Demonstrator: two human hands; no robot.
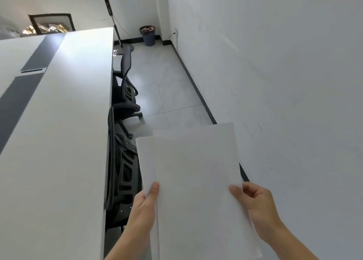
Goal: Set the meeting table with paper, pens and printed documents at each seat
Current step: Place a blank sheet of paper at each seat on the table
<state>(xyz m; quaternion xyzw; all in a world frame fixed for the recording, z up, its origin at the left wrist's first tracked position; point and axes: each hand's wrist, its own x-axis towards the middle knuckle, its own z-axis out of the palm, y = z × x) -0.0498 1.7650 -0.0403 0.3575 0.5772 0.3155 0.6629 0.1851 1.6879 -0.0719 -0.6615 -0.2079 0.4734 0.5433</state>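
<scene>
White walls close in a narrow aisle of pale floor tiles (172,94) on my right side, with a long white meeting table (59,132) running along my left. Two black office chairs (125,94) are pushed in against the table's edge, one near me and one farther down. At the far end stand a pedestal fan (112,14) and a dark wastebasket (147,35) in the corner.

I hold a stack of blank white paper (196,171) out in front of me, above the aisle and just beside the nearer chair, not on the table. My left hand (145,206) pinches the stack's left edge, thumb on top. My right hand (255,202) grips the right edge, thumb pressed on the top sheet, fingers curled beneath.
</scene>
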